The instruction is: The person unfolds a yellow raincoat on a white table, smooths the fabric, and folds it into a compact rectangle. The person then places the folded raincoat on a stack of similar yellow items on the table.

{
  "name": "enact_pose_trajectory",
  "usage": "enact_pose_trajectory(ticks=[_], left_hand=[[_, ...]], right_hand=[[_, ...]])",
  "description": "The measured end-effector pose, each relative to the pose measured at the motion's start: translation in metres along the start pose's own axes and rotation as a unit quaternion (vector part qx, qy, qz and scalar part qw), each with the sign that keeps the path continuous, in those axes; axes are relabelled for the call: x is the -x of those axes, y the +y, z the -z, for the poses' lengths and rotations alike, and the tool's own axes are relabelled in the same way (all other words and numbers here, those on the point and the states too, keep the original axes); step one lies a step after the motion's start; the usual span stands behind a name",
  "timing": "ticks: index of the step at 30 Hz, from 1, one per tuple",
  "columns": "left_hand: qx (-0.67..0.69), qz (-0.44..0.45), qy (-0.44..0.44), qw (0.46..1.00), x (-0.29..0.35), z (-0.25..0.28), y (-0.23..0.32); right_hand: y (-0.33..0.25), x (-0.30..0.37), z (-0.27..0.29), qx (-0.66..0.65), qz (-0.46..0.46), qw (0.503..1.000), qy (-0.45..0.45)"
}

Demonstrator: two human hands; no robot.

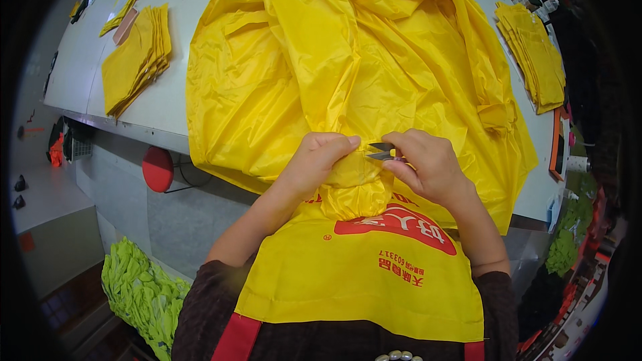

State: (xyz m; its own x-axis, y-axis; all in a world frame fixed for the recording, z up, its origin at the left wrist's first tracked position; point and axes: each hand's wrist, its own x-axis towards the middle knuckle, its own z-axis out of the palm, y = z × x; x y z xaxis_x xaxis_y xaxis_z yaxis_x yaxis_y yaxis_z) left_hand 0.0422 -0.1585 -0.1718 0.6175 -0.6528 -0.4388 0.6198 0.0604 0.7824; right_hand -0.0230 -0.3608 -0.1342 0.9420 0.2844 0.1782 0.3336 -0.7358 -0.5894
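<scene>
A large yellow garment point(394, 87) of thin shiny fabric spreads over the table and hangs over its near edge. My left hand point(322, 155) pinches a gathered, sleeve-like end of it between thumb and fingers. Close beside it, my right hand point(428, 164) grips small thread snips point(381, 151). Their dark pointed blades are apart and point left toward the left thumb, right over the fabric. Whether a thread lies between the blades is too small to tell.
Stacked yellow cloth pieces point(139, 60) lie on the white table point(73, 83) at the left, another yellow stack point(531, 57) at the right. A red round stool point(158, 169) stands under the table edge. Lime-green fabric point(142, 297) is heaped at the lower left.
</scene>
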Motion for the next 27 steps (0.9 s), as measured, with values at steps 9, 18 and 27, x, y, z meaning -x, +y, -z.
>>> enact_pose_trajectory(ticks=[9, 18, 27], left_hand=[[0.031, 0.008, 0.023, 0.999, 0.002, -0.007, 0.005], [0.025, 0.014, -0.014, 0.999, 0.000, 0.001, 0.002], [0.043, 0.040, -0.020, 0.998, -0.003, 0.006, -0.002]], right_hand=[[0.007, -0.002, -0.005, 0.054, 0.038, 0.998, 0.014], [0.005, -0.004, -0.009, 0.041, 0.048, 0.998, 0.024], [0.006, -0.004, -0.011, 0.068, 0.095, 0.992, 0.038]])
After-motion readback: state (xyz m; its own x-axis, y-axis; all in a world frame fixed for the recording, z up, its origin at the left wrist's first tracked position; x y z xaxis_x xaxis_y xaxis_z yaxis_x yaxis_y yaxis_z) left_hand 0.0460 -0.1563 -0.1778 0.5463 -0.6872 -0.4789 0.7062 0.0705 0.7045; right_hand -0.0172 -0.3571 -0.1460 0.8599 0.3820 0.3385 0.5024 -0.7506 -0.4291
